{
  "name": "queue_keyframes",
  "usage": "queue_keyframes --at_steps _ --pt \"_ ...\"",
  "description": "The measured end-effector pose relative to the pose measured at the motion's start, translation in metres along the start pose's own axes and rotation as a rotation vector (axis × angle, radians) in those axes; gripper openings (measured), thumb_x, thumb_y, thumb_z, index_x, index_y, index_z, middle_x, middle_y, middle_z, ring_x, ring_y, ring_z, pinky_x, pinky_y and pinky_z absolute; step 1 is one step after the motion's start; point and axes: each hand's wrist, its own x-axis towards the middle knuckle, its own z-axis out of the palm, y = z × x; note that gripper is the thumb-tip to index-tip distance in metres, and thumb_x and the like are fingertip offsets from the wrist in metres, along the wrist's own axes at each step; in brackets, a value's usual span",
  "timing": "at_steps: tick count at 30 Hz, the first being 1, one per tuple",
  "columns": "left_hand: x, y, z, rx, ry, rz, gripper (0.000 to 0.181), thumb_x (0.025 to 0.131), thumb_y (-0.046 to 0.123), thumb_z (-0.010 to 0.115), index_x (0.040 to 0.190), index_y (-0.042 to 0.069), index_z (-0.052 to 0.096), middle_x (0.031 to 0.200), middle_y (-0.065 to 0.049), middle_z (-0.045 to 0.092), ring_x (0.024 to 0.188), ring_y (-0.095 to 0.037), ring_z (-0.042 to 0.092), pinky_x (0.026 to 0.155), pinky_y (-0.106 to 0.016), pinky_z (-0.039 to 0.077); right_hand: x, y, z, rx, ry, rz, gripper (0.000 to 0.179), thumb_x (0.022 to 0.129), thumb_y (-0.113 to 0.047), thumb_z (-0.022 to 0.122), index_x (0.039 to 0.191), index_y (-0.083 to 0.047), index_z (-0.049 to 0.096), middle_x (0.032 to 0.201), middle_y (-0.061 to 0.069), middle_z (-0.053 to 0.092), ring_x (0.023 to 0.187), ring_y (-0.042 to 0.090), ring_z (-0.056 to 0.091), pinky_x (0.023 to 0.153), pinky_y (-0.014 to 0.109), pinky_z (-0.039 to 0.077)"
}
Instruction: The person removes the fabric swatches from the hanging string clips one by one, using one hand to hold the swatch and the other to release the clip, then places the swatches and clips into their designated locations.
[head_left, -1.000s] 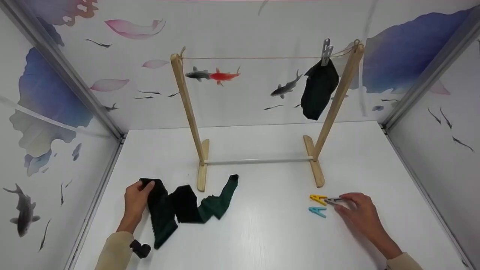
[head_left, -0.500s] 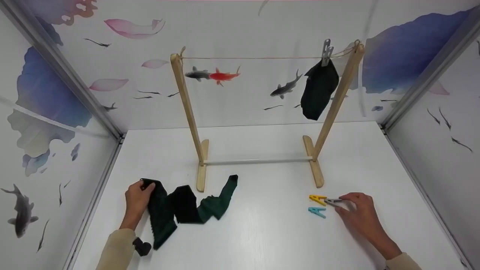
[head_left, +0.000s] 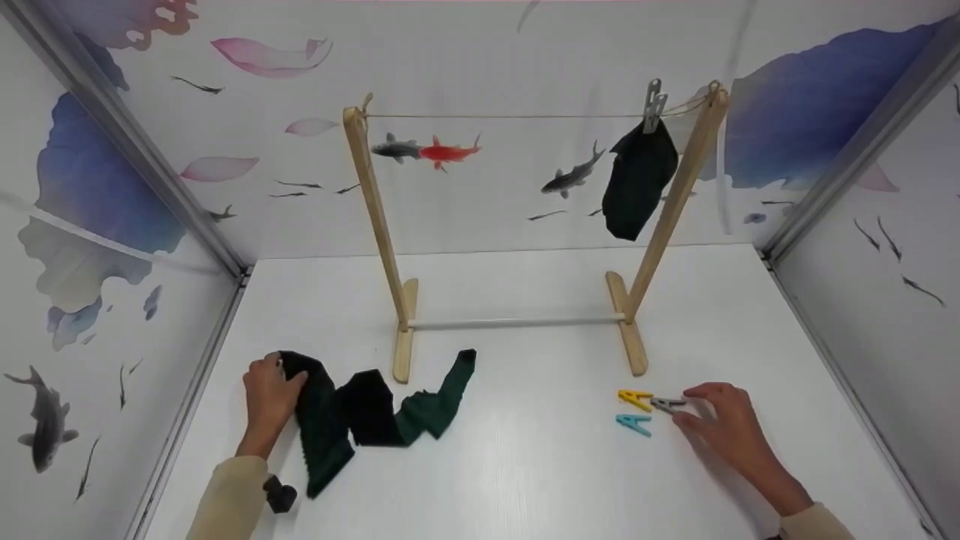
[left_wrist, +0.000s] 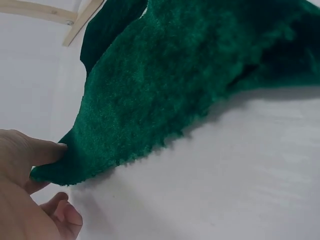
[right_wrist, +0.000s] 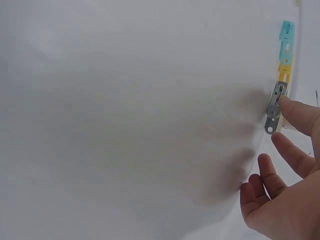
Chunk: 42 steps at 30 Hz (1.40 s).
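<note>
My left hand [head_left: 270, 397] pinches the upper corner of a dark green, fuzzy piece of cloth [head_left: 322, 435] at the left of the table. The left wrist view shows the cloth [left_wrist: 145, 90] with a ragged edge, its corner between thumb and finger. More dark green cloth [head_left: 375, 412] lies crumpled against it; whether the two are separate is unclear. At the right, my right hand [head_left: 731, 427] has thumb and index finger spread at the handles of a grey clothespin [head_left: 666, 405]. In the right wrist view the thumb lies against the clothespin [right_wrist: 276, 107].
Beside the grey clothespin lie a yellow clothespin [head_left: 635, 399] and a light blue clothespin [head_left: 634, 425]. Behind stands a wooden rack [head_left: 379, 217] with a string [head_left: 502, 116]. A grey clothespin [head_left: 653, 109] holds dark green cloth [head_left: 640, 180] at the string's right end.
My left hand has shifted slightly up and left, lifting the cloth's corner a little. My right hand has moved slightly right, its fingertips a bit wider around the grey clothespin.
</note>
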Motion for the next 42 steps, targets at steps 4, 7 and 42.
queue_keyframes --at_steps 4,7,42 --pt "0.0 0.002 -0.003 -0.027 0.024 -0.013 0.063 0.105 0.011 0.069 0.153 -0.021 0.044 0.151 -0.047 0.043 0.144 -0.062 0.036 0.121 -0.07 0.033 0.002 -0.003 -0.011 0.021 0.075 -0.051 0.036 0.096 -0.011 0.087 0.127 0.002 0.074 0.131 0.025 0.065 0.13 0.044 0.05 0.102 0.06 0.04" --pt "-0.001 0.005 -0.005 -0.036 0.048 -0.014 0.064 0.104 0.011 0.07 0.154 -0.019 0.044 0.153 -0.047 0.04 0.144 -0.062 0.034 0.121 -0.071 0.033 0.004 -0.007 -0.022 0.031 0.12 -0.076 0.037 0.096 -0.012 0.087 0.127 0.002 0.073 0.132 0.025 0.064 0.13 0.044 0.05 0.1 0.06 0.041" --pt "-0.008 0.081 -0.032 -0.214 0.0 0.119 0.037 0.113 0.022 0.066 0.141 -0.002 0.068 0.138 -0.021 0.071 0.126 -0.035 0.066 0.099 -0.04 0.055 0.043 -0.062 -0.11 0.089 0.412 -0.36 0.041 0.083 0.015 0.088 0.121 0.006 0.077 0.12 0.018 0.069 0.12 -0.007 0.049 0.101 0.007 0.037"
